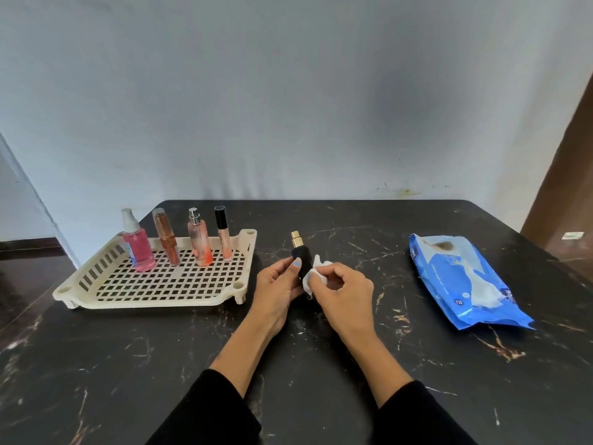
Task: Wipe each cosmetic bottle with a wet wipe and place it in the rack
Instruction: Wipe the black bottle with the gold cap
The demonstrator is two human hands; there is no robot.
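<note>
White wipe [316, 273] bunched in the right hand [345, 292], its fingers pinching it against the black bottle [302, 256]; the left hand [278, 289] curls round that bottle, upright just above the dark table [353, 364] — beside the cream rack [150, 292]; four bottles [175, 239] already stand racked — this looks like the last.

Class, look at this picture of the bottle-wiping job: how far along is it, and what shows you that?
Done: four bottles stand upright in the cream rack. In hand: the left hand holds a black bottle with a gold top while the right hand presses a white wipe against it. Left: finishing that wipe and racking this bottle. No other loose bottles show on the table; the wipe pack lies to the right.
</note>
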